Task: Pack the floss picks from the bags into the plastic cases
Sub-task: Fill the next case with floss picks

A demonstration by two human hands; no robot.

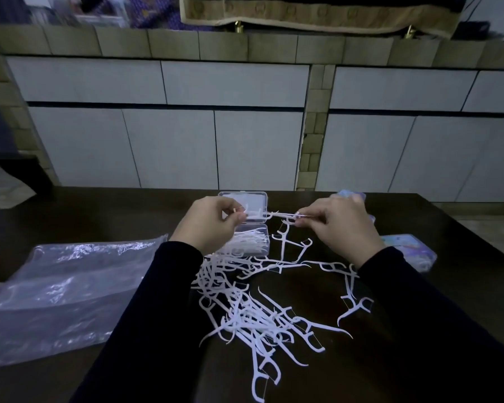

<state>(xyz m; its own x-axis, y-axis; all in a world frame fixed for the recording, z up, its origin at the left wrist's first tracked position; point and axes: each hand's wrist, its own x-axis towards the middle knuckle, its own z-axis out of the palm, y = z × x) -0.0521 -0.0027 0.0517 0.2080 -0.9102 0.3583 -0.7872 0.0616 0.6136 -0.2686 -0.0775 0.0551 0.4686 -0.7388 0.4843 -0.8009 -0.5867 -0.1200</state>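
a dark table (437,301) fills the near half of my view, with a tiled wall (245,126) beyond its far edge. on the left of the table lies a clear plastic bag (58,295), flat and crumpled. a loose heap of white floss picks (245,312) sprawls across the near middle, between my dark sleeves. past the heap stands an open clear case (252,238), its near tray holding a row of picks and its lid tipped back on the far side. a closed, tinted case (410,251) sits on the right, just beyond my right wrist. my left hand (208,225) is curled, pinching a pick over the open case. my right hand (342,226) pinches a few picks (282,215) at its fingertips, pointing them toward the left hand.
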